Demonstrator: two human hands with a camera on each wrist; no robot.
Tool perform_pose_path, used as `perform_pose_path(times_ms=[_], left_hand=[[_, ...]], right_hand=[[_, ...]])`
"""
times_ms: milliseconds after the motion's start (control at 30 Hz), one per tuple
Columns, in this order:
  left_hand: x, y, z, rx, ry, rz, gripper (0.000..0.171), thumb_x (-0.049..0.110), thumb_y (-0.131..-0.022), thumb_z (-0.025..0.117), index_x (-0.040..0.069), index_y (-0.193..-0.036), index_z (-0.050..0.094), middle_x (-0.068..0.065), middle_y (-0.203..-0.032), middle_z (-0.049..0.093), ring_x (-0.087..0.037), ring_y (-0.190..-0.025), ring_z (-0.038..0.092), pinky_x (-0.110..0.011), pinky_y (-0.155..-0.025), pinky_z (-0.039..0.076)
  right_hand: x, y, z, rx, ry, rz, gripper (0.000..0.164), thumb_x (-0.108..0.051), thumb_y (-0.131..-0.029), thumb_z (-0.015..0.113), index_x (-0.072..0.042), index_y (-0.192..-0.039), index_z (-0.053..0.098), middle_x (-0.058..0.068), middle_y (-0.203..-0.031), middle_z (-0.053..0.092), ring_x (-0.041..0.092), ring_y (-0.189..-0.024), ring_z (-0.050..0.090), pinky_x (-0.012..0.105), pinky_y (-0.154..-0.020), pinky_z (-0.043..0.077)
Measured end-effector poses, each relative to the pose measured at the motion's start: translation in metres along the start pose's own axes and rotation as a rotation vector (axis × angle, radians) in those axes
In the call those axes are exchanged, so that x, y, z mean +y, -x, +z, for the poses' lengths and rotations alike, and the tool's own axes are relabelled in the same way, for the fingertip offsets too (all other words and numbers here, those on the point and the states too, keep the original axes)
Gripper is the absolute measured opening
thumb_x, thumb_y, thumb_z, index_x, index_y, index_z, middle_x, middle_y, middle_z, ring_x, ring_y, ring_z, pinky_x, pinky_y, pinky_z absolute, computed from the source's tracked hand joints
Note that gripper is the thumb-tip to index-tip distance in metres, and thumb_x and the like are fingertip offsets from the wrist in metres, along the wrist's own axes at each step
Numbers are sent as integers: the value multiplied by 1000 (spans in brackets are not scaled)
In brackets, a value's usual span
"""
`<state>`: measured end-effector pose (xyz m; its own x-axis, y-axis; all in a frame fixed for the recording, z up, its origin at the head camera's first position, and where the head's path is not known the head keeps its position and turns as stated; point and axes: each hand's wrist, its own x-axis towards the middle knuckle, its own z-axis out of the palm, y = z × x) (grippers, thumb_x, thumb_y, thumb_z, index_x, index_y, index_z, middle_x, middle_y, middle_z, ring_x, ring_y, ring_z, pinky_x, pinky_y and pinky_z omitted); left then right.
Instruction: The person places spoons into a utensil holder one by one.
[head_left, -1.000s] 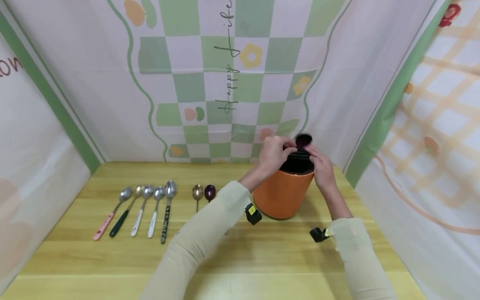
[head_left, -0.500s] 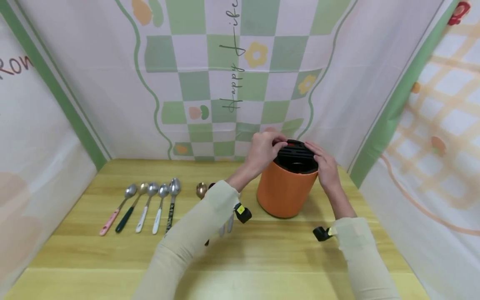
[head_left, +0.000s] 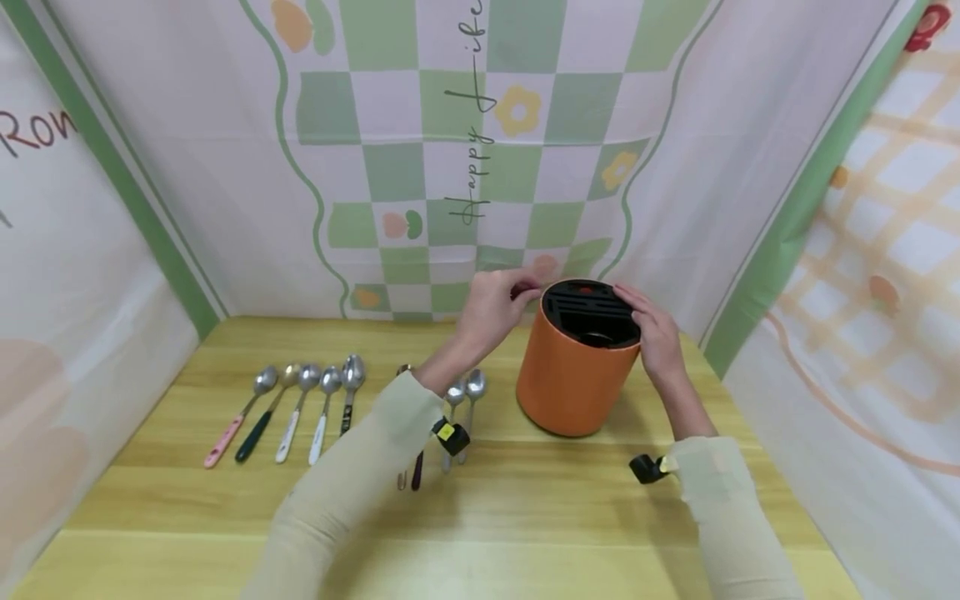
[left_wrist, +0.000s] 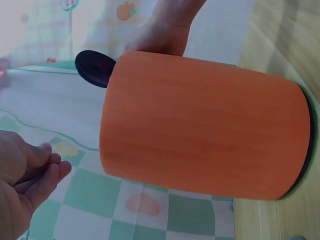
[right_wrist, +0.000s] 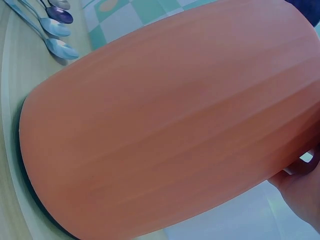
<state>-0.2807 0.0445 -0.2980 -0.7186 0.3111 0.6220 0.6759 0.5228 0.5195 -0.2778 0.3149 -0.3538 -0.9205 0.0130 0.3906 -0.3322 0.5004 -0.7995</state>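
An orange utensil holder (head_left: 576,383) with a black slotted top (head_left: 581,306) stands on the table. From its rim protrudes the dark bowl of a spoon (left_wrist: 94,68), seen in the left wrist view; from above, it does not stand out against the black top. My left hand (head_left: 487,310) hovers left of the rim, fingers loosely bent and thumb near the fingertips, with nothing visible between them. My right hand (head_left: 658,337) rests against the holder's right side, its extended fingers along the rim.
Several spoons with coloured handles lie in a row at left, among them a pink-handled spoon (head_left: 237,417). Closer to the holder are two silver spoons (head_left: 476,387) and a purple spoon (right_wrist: 59,14), partly hidden by my left forearm in the head view. Patterned cloth hangs behind.
My left hand has let go of the dark spoon and moved left off the holder's rim. The spoon's bowl has sunk lower toward the top. The right hand stays at the rim.
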Motion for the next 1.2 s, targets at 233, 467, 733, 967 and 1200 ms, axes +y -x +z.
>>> perform_pose_path(times_ms=[233, 467, 733, 967, 1200], left_hand=[[-7, 16, -14, -39, -4, -75, 16, 14, -94, 69, 5, -106, 75, -8, -100, 77, -16, -89, 74, -20, -76, 59], [-19, 34, -25, -57, -38, -133, 18, 16, -94, 69, 6, -108, 74, -7, -101, 77, -16, -91, 74, -25, -78, 60], [-33, 56, -36, -78, -30, -206, 18, 15, -94, 70, 4, -107, 74, -9, -100, 77, -17, -89, 74, -25, -76, 60], [-44, 75, -41, -72, -36, -235, 19, 16, -93, 71, 5, -108, 74, -10, -103, 77, -19, -91, 75, -29, -77, 62], [-54, 95, -41, -90, -61, -268, 17, 16, -93, 71, 4, -105, 75, -10, -99, 77, -22, -89, 75, -31, -77, 62]], right_hand=[[0, -1, 0, 3, -4, 3, 46, -15, -106, 27, -9, -144, 52, 9, -158, 41, 27, -151, 29, 47, -126, 19], [2, -4, -1, -2, -1, 22, 46, -12, -106, 27, -8, -145, 51, 10, -159, 39, 27, -151, 28, 47, -126, 19], [0, -1, -1, -5, 10, 11, 46, -15, -106, 26, -8, -145, 51, 10, -158, 40, 28, -151, 28, 49, -126, 19], [0, 0, 0, -13, 13, -2, 47, -17, -106, 26, -9, -146, 50, 10, -159, 39, 29, -151, 28, 50, -126, 18], [-1, 0, -1, -15, 23, -13, 46, -17, -107, 26, -8, -145, 50, 12, -159, 38, 30, -151, 28, 50, -126, 17]])
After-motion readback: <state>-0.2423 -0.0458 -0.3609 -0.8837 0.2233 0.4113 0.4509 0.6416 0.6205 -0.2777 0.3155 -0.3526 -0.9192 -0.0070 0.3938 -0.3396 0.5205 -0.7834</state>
